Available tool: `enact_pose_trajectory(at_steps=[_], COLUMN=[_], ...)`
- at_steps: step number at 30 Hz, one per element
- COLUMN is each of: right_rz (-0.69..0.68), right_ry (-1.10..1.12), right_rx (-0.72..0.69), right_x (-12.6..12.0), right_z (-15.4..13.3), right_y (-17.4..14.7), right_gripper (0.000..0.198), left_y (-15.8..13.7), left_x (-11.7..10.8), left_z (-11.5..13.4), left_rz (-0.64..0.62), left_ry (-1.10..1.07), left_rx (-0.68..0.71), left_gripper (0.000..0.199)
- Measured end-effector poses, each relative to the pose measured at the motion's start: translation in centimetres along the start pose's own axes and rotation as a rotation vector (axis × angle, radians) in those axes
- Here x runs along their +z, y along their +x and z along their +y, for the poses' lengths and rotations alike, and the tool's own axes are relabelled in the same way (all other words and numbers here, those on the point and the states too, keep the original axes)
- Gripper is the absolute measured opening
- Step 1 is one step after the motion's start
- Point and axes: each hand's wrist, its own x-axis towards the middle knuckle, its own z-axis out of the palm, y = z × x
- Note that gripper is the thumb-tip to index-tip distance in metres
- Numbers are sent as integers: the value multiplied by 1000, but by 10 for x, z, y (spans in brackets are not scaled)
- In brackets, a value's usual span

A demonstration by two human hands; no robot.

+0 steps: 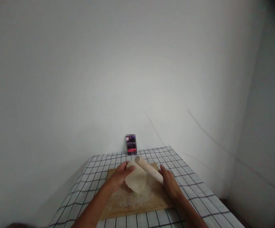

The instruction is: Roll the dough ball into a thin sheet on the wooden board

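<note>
My left hand (121,173) grips the dough (137,183) over the board (155,199); my right hand (170,183) grips the near end of the pin (151,171). Its axis slants away leftward, beside the dough's right edge.

You have passage over the floured near part of the board (132,208), between your left grip (121,175) and right grip (170,183). The rolling pin (151,170) obstructs the far-right line, slanting beside the dough sheet (137,182). Farther ahead, a dark upright object (131,145) and the wall (137,79) limit your reach. Lateral room: worktop (196,190) outside both forearms.
</note>
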Motion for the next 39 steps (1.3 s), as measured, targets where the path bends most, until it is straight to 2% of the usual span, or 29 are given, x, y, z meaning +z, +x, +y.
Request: enact_pose_trajectory(at_steps=[2,5,9,12,14,17,20,23,25,27,30,36,39], right_rz=[48,125,111,123,108,99,133,155,114,43,-26,-112,-178], right_ry=[120,154,138,124,136,130,-21,-343,-584,-775,-926,-1098,-1142], right_rx=[75,135,102,68,66,73,65,7,-33,-56,-75,-58,-88], right_x=[-2,-3,0,1,1,1,3,6,9,14,24,38,36], right_z=[2,8,14,15,17,21,23,18,9,-3,-22,-49,-56], right_y=[3,9,13,14,15,17,15,11,8,3,-3,-1,12], right_gripper=[76,77,77,79,80,82,83,78,72,66,62,64,65], left_y=[-3,-3,10,26,36,44,38,19,5,-8,-18,-19,-18], left_x=[-6,-13,-8,2,6,1,-12,-24,-27,-27,-23,-14,-10], left_z=[2,7,10,10,11,20,38,61,72,74,56,-13,-25], left_rz=[18,-11,-74,-104,-75,42,168,294,347,345,281,224,234], left_ry=[-6,55,187,231,224,166,102,81,92,166,357,551,606], left_rx=[-19,-47,-32,33,88,153,196,268,320,359,354,241,219], left_gripper=[69,68,53,54,60,73,76,69,62,54,47,41,44])
